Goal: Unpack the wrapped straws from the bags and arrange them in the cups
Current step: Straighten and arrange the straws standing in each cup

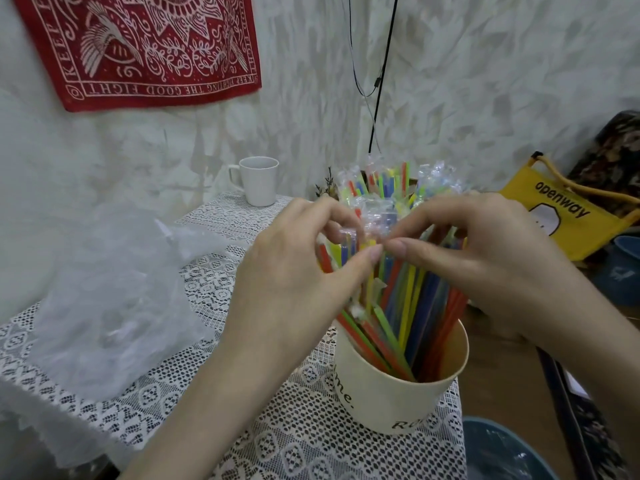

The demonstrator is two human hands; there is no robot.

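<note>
A cream paper cup (398,393) with black lettering stands near the table's front right corner, holding a thick bunch of wrapped coloured straws (405,306). My left hand (294,271) and my right hand (485,265) meet over the upper part of the bunch, with fingers and thumbs curled round the straws. Behind my hands more wrapped straws (391,185) stick up; what holds them is hidden. A crumpled clear plastic bag (114,299) lies on the table's left side.
A white mug (259,181) stands at the far edge of the lace-covered table (277,445). A yellow bag (568,216) sits to the right, off the table. A blue bin (502,452) is below the front right corner. Black cables (381,81) hang by the wall.
</note>
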